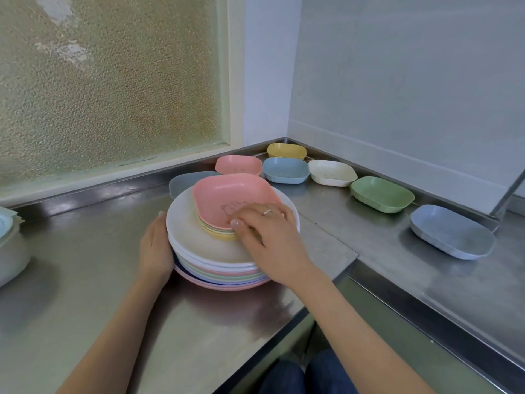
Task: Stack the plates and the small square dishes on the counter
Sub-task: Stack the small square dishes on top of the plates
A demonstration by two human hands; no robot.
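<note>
Scene: steel counter [85, 280] in a kitchen corner, frosted window [113, 81] behind, grey wall at right.
Plate stack [216, 263]: round plates in white, pink, green and blue, piled near counter centre; top plate white.
Dish pile [218, 233]: small square dishes nested on top plate; pink dish [230, 197] w/ bear drawing uppermost, green and yellow rims showing below it.
Right hand [267, 240]: palm down over pile's near-right edge, fingers curled on pink dish's rim, thumb against the pile's side; ring on one finger. Gripping the top dish.
Left hand [154, 248]: flat against left side of plate stack, fingers straight and together, not closed on anything.
Loose dishes, back row: pink [238, 164], yellow [287, 150], blue [285, 169], cream [332, 172], green [382, 193], each apart along the wall.
Far right: grey-blue dish [451, 234], alone, well apart from stack.
Behind stack: another grey-blue dish [184, 182], partly hidden.
Left edge: pale container [11, 248], cut off by frame; cannot tell what it is.
</note>
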